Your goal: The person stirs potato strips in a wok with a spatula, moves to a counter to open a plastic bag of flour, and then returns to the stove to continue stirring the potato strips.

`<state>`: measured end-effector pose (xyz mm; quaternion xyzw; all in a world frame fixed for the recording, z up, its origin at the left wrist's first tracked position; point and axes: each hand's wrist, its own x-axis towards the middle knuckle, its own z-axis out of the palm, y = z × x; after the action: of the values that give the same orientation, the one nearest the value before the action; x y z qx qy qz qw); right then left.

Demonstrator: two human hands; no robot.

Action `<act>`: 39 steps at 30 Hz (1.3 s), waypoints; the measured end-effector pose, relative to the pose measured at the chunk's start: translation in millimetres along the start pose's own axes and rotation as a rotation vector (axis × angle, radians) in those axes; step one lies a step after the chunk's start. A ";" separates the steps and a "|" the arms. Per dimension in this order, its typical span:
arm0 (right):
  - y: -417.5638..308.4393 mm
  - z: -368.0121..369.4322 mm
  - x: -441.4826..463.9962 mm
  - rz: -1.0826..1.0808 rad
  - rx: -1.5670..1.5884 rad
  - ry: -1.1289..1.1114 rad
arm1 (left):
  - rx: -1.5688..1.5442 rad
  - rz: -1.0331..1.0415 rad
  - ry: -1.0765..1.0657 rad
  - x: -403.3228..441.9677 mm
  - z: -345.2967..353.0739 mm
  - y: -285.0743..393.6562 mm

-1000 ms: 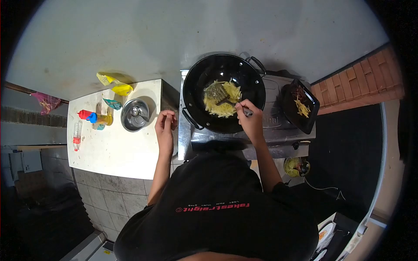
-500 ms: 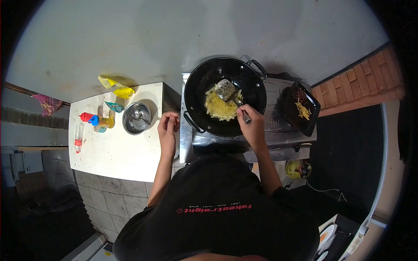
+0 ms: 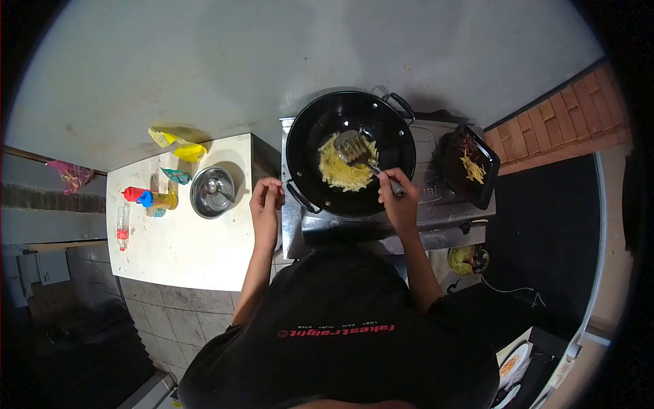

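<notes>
A black wok (image 3: 395,146) stands on the stove, with pale yellow shredded food (image 3: 340,175) in its middle. My right hand (image 3: 400,193) is closed around the handle of a slotted spatula (image 3: 351,146). The spatula's metal head lies on the upper side of the shreds. Left of the wok, my left hand (image 3: 266,198) hovers by the stove's edge with its fingers loosely curled and nothing visible in them. Close to it is the wok's left loop handle (image 3: 303,197), which it does not appear to touch.
On the white table (image 3: 184,252) stand a metal bowl (image 3: 206,204) with a ladle, sauce bottles (image 3: 160,199) and a yellow packet (image 3: 191,152). Right of the wok, a black tray (image 3: 484,193) holds yellow shreds and dark pieces on the metal stove (image 3: 443,213).
The spatula's head has turned over and shifted slightly on the shreds, its slots now showing. My right hand has moved slightly right and down. My left hand has barely moved.
</notes>
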<state>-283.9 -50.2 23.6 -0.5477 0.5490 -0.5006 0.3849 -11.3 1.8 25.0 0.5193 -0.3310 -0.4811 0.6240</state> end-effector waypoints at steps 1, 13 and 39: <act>1.0 1.7 1.0 -0.001 -0.001 0.000 | -0.001 0.001 0.000 1.8 -3.0 -0.7; 15.3 14.4 9.5 0.054 -0.023 -0.039 | 0.029 0.003 -0.014 7.2 -3.7 -5.3; -23.2 12.5 2.3 -0.144 -0.289 -0.181 | 0.029 -0.004 0.041 -12.4 -20.2 2.9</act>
<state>-266.9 -51.7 43.9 -0.6780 0.5377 -0.3915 0.3130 3.9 20.1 24.0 0.5387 -0.3241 -0.4668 0.6220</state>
